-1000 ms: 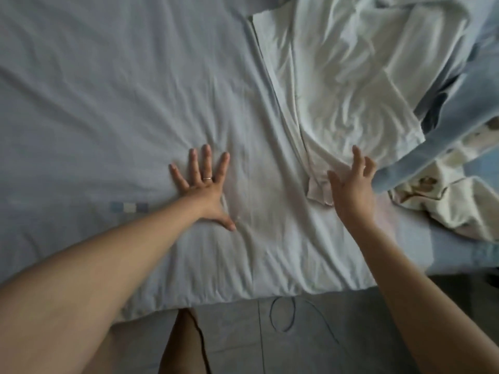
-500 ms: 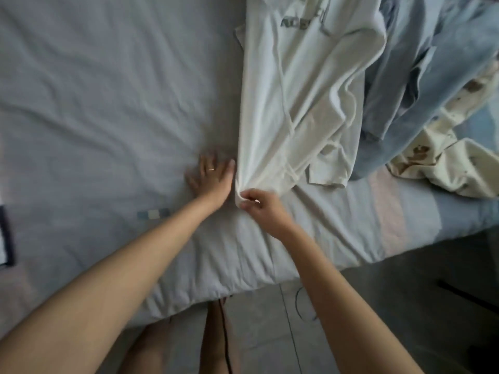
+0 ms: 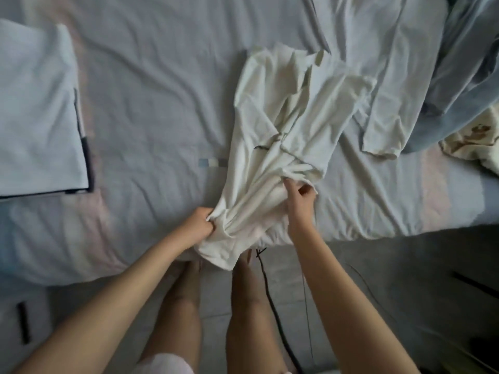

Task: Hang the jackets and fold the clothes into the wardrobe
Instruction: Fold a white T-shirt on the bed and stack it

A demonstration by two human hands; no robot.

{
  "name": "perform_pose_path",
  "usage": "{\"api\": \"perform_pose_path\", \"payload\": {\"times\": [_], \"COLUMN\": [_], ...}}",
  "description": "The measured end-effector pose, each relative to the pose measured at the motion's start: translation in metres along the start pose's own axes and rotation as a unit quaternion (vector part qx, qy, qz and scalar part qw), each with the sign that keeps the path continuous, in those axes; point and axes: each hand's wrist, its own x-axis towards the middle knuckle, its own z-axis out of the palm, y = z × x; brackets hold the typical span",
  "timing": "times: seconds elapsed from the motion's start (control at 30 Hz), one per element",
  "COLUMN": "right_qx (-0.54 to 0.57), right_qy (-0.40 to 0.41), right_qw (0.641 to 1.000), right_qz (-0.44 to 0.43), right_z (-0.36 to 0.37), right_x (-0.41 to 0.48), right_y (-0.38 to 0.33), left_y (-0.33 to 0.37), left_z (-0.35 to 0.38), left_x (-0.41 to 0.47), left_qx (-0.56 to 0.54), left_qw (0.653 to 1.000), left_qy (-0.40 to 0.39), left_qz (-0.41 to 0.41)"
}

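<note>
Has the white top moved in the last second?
Yes: the white top slid toward the coloured patch on the sheet, its end now overhanging the bed.

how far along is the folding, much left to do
Done: one folded garment lies at left on the bed. In hand: the left hand and right hand grip the white garment, bunched, unfolded. Left: a pale garment, blue garment and patterned cloth lie loose on the right.
</note>
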Motion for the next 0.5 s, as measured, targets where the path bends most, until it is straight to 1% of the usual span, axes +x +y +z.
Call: {"api": "perform_pose_path", "payload": {"times": [0.03,0.07,0.1,0.17,0.2,0.23,0.3,0.33,0.37,0.4,0.43,0.47,0.5], "right_qx": [0.051,0.079,0.107,0.13,0.113,0.082,-0.014,-0.091,-0.165,-0.223,-0.268,-0.301,-0.328], "right_qy": [0.006,0.01,-0.001,-0.076,-0.118,-0.164,-0.249,-0.276,-0.303,-0.338,-0.371,-0.402,-0.427], "right_qw": [0.998,0.994,0.989,0.98,0.978,0.977,0.968,0.956,0.934,0.903,0.871,0.838,0.804], "right_qz": [0.033,0.069,0.099,0.132,0.128,0.106,0.025,-0.039,-0.094,-0.144,-0.18,-0.213,-0.251], "right_z": [0.006,0.014,0.017,0.027,0.03,0.037,0.047,0.052,0.052,0.052,0.049,0.044,0.036], "right_x": [0.001,-0.001,0.001,-0.002,-0.004,-0.02,-0.051,-0.073,-0.094,-0.115,-0.134,-0.157,-0.186], "right_y": [-0.004,-0.006,-0.006,-0.006,-0.005,-0.013,-0.035,-0.054,-0.069,-0.086,-0.103,-0.122,-0.147], "left_y": [-0.007,-0.013,-0.013,-0.012,-0.01,-0.003,0.008,0.017,0.025,0.035,0.044,0.054,0.065], "left_z": [-0.004,-0.01,-0.013,-0.023,-0.025,-0.035,-0.048,-0.058,-0.064,-0.071,-0.079,-0.088,-0.1], "left_x": [-0.007,-0.018,-0.023,-0.036,-0.041,-0.052,-0.066,-0.08,-0.093,-0.104,-0.115,-0.131,-0.152], "left_qx": [0.017,0.032,0.049,0.1,0.127,0.145,0.194,0.193,0.179,0.151,0.137,0.151,0.188], "left_qw": [0.999,0.998,0.996,0.989,0.985,0.983,0.974,0.978,0.983,0.988,0.982,0.968,0.945], "left_qy": [-0.028,-0.051,-0.08,-0.109,-0.114,-0.114,-0.116,-0.084,-0.045,0.034,0.115,0.181,0.235], "left_qz": [-0.005,-0.006,-0.011,-0.023,-0.018,-0.012,-0.01,-0.01,-0.004,0.018,0.052,0.089,0.128]}}
